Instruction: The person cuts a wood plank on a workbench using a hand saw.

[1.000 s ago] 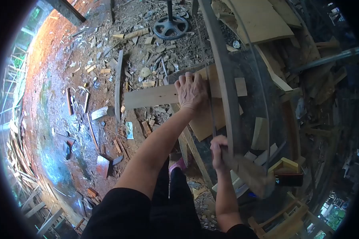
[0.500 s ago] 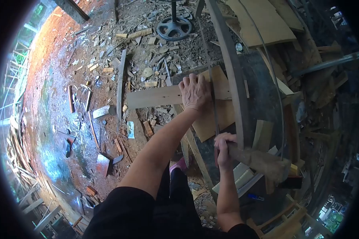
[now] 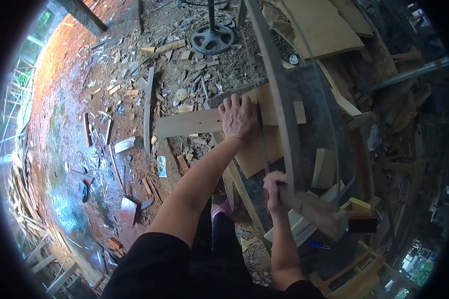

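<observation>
My left hand (image 3: 238,119) presses on a narrow wooden board (image 3: 187,123), its fingers bent over the far edge. Wider pieces of wood lie beneath that board, one showing as a tan panel (image 3: 257,152). My right hand (image 3: 275,190) is wrapped round the near end of a large wooden frame saw (image 3: 279,89). Just right of my left hand, the thin saw blade (image 3: 263,134) crosses the board. A small offcut-like block (image 3: 299,112) sits beyond the saw's beam. The contact between blade and wood is too fine to make out.
Wide planks (image 3: 322,27) are stacked at the upper right. A dark handwheel (image 3: 213,40) stands at the back. Wood scraps litter the ground on the left. A blue object (image 3: 319,244) and a small stool-like wooden frame (image 3: 351,276) are at the lower right.
The saw frame and my right hand have shifted slightly left and toward me, and the frame's outer side is blurred. My left hand stays on the board. The whole view has shifted a little.
</observation>
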Motion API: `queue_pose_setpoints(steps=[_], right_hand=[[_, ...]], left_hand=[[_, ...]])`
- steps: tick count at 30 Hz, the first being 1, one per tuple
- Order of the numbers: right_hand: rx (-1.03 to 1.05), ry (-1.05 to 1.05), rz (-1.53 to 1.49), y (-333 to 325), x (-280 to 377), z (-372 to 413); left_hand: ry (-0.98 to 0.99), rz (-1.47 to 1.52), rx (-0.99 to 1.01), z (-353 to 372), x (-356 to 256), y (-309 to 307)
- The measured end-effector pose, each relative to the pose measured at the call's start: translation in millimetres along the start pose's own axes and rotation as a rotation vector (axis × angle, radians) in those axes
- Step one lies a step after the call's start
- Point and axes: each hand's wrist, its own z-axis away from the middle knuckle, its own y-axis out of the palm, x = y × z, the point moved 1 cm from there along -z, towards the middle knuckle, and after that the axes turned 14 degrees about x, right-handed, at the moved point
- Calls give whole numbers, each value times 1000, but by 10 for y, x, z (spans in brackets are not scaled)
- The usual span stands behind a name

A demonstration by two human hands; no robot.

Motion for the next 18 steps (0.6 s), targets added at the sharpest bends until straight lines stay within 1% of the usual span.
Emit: queue_pose_setpoints(steps=[1,2,4,5,6,7,8,9,10,12,15,18], right_hand=[[-10,-4,6,-38,-206,317],[-62,135,-150,-111,-647,831],[-105,281,-301,-140,-664,1032],[-47,53,-155,-68,-202,956],[14,-173,-12,-15,57,893],[20,-159,-16,-17,14,874],[14,-98,-42,-31,-48,846],[9,-53,-65,-54,-104,729],[5,-54,-67,-64,-172,565],[30,-39,112,-38,-261,223],[22,-50,62,-41,-110,224],[45,-111,85,-65,-39,656]], left_hand=[[-15,-4,17,-8,-17,3],[-4,3,14,-19,-31,14],[9,-14,-48,-19,-5,57],[0,-10,-46,-26,4,60],[8,-7,-33,-37,7,46],[17,-6,-13,-11,19,44],[9,-5,3,28,30,53],[-1,-3,7,-6,23,51],[-8,-4,10,-28,5,32],[-21,0,13,-54,-21,2],[-18,1,15,-23,-19,7],[-7,4,-2,-48,-21,25]])
